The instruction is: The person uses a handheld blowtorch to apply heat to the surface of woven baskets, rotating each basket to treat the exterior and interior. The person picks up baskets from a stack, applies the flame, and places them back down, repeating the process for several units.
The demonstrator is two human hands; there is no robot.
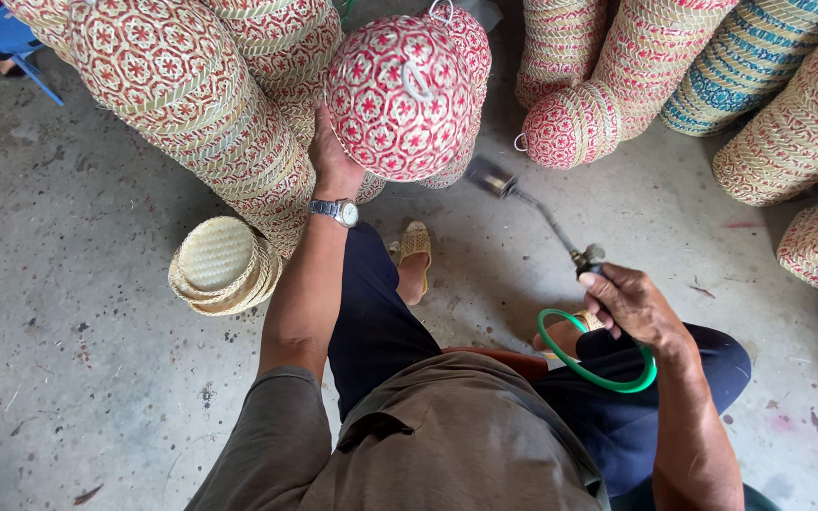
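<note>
The left hand (328, 151) is clenched in a grip on the edge of a round woven basket with a red-and-white flower pattern (398, 95), holding it up in the air with its domed bottom turned toward the camera. A small metal wire loop (416, 80) lies on the basket's surface. A silver wristwatch (337, 210) sits on the left wrist.

The right hand (631, 305) is closed in a grip around the handle of a slim metal gas torch (542, 213). The torch's dark nozzle (490, 177) points up toward the lower right side of the held basket, near it but not touching. A green hose (591, 371) curls from the torch handle in a loop over the person's right leg, clad in dark blue trousers (376, 322).

The person sits low over a grey concrete floor (78, 312), wearing a brown-grey shirt (447, 435) and a tan woven sandal (416, 244) on the foot stretched out below the basket.

Just behind the held basket stands a second basket of the same pattern (466, 43). To the left leans a long stack of nested red-and-white baskets (191, 104), and at its foot lies a small pile of plain pale woven lids (222, 263). To the right lie more stacks: a red-and-white one (589, 114), a blue-green banded one (740, 66), and further ones along the right edge (797, 132).
</note>
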